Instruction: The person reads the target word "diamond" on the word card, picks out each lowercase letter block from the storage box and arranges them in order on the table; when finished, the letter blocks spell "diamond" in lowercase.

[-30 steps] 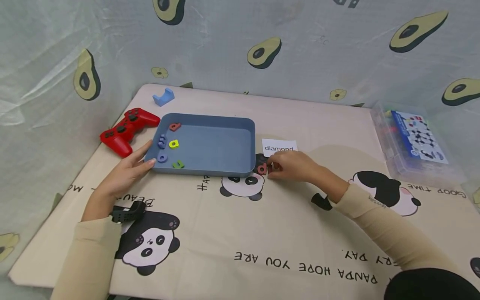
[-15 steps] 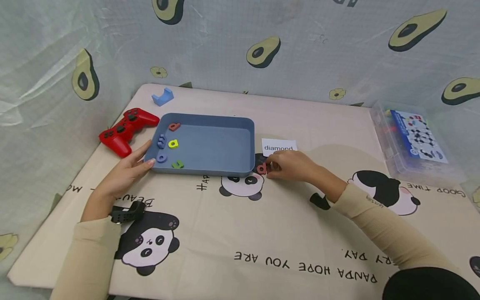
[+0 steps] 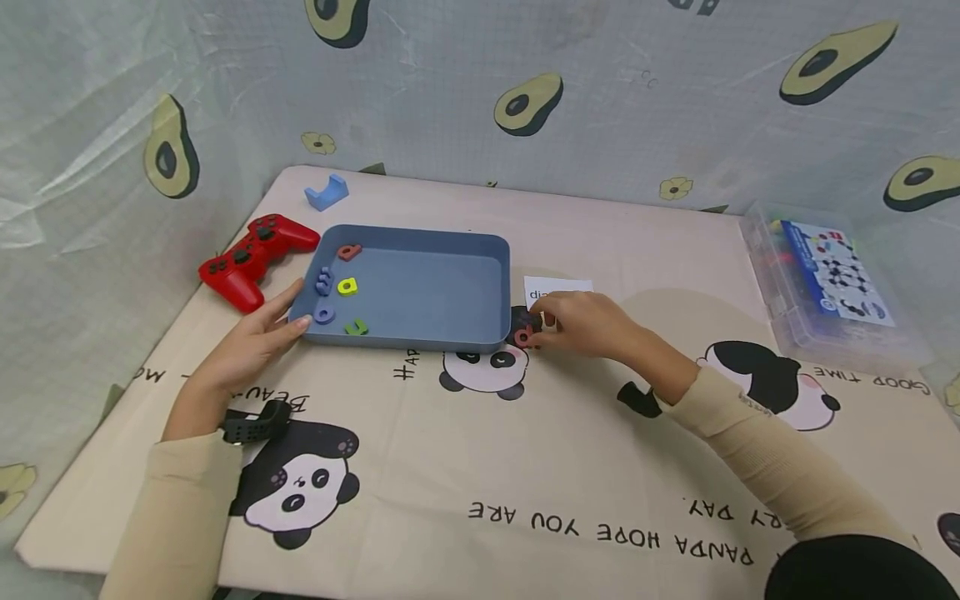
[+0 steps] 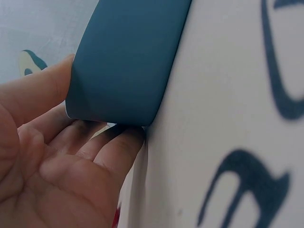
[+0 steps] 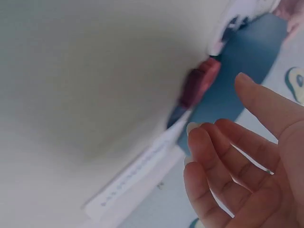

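My left hand (image 3: 251, 346) grips the near left corner of a blue-grey tray (image 3: 431, 343), thumb at the rim and fingers against the outside. Plastic letters lie along the tray's left side: a red one (image 3: 348, 252), two purplish ones, a yellow one (image 3: 347, 287) and a green one (image 3: 356, 327). Right of the tray, a red letter d (image 3: 524, 336) is on the tablecloth. My right hand (image 3: 585, 325) hovers beside it, thumb and fingers parted; the right wrist view shows a gap between the fingertips and the red letter (image 5: 208, 73). A white word card (image 3: 558, 284) is partly hidden behind this hand.
A red game controller (image 3: 258, 258) lies left of the tray, a blue curved piece (image 3: 327, 193) behind it. At the back right stands a clear plastic box (image 3: 832, 283) with a printed sheet. A patterned curtain (image 3: 600, 150) rises behind the table.
The right thumb and fingers have spread apart at the red letter d, and that hand has risen slightly, covering more of the card's word. The left hand and tray stay put.
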Available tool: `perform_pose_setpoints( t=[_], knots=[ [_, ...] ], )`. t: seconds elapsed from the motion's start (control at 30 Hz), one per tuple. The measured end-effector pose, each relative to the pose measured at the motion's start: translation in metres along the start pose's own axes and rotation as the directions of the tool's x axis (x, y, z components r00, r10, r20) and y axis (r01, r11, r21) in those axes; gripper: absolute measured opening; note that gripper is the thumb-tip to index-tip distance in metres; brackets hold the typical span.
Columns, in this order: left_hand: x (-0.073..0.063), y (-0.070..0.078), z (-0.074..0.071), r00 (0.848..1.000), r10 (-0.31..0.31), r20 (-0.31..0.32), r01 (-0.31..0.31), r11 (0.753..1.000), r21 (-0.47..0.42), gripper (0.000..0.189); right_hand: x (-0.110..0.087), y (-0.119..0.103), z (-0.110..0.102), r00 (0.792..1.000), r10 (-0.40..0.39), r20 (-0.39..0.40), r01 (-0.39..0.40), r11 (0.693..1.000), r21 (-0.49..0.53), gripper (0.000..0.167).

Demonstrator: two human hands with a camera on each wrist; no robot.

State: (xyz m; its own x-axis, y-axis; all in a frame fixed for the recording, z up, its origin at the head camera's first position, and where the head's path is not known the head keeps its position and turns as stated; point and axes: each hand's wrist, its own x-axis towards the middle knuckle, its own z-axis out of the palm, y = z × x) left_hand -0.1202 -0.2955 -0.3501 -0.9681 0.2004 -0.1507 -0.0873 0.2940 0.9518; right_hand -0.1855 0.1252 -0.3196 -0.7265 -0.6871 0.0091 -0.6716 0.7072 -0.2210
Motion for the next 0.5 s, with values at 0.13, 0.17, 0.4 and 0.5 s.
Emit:
perform_pose_setpoints(
  t=[0.13, 0.17, 0.4, 0.5],
  knots=[
    [0.001, 0.0, 0.0, 1.0, -0.017, -0.005, 0.017, 1.0, 0.014, 0.069, 0.0, -0.01, -0.008, 0.999, -0.018, -0.036, 0.018, 1.0, 0.0, 0.034],
    [0.001, 0.0, 0.0, 1.0, -0.02, -0.005, 0.02, 1.0, 0.017, 0.069, 0.0, -0.013, -0.01, 0.998, -0.028, -0.048, 0.029, 1.0, 0.003, 0.033],
    [0.001, 0.001, -0.001, 1.0, -0.02, -0.002, 0.02, 1.0, 0.024, 0.069, 0.008, -0.04, -0.019, 0.983, -0.105, -0.148, 0.117, 0.99, 0.075, 0.029],
    [0.0, 0.001, 0.0, 1.0, -0.018, -0.002, 0.018, 1.0, 0.018, 0.069, 0.017, -0.052, -0.02, 0.979, -0.133, -0.155, 0.151, 0.982, 0.114, 0.029]
  ],
)
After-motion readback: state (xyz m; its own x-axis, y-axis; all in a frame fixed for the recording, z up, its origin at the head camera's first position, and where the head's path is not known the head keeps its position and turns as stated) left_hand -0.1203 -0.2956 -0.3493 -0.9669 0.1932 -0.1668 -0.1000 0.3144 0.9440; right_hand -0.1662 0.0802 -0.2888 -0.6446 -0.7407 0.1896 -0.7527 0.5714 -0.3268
